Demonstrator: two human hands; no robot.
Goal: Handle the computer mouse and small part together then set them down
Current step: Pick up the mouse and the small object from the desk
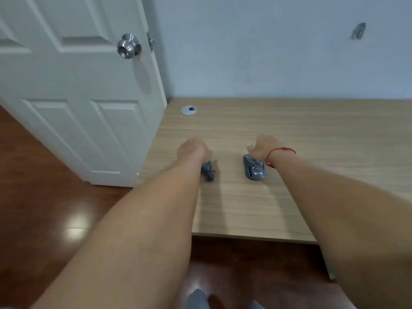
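Grey glossy mouse [254, 167], woodgrain desk [312, 139]

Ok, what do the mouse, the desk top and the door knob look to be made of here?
Mouse: dark grey plastic by the look, glossy, with patchy white glare on its shell and pale lettering at the near end. Desk top: wood-look laminate probably, matte, with a light, even, straight grain. Door knob: brushed silver metal, with soft highlights and a keyhole in its face.
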